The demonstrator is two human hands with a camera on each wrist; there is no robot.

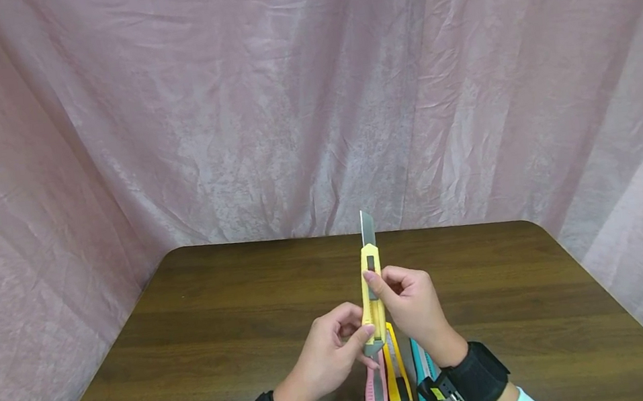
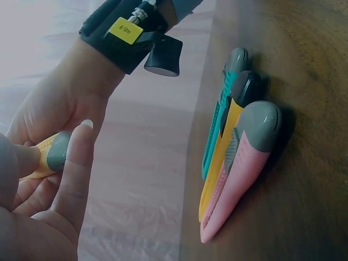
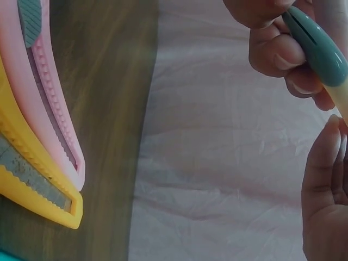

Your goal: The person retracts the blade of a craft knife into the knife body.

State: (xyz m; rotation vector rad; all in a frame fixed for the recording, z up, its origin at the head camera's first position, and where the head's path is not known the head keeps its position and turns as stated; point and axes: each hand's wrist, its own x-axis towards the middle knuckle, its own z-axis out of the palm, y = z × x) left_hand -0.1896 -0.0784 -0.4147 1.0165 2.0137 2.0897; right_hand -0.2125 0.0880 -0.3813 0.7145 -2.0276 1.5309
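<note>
A pale yellow utility knife (image 1: 376, 314) with a grey-green end cap points away from me, held up over the table. Its blade (image 1: 367, 229) sticks well out of the tip. My left hand (image 1: 331, 354) pinches the knife near the capped end, thumb on top. Further up, my right hand (image 1: 419, 304) holds the body, thumb at the slider and fingers behind. In the left wrist view, the grey-green cap (image 2: 57, 152) shows between the fingers, most of the knife being hidden there.
Below my hands on the brown wooden table (image 1: 237, 299) lie three more utility knives side by side: pink (image 1: 374, 390), deep yellow (image 1: 398, 376) and teal (image 1: 421, 370). My right wrist partly covers the teal one. A pink curtain (image 1: 261, 113) hangs behind the table.
</note>
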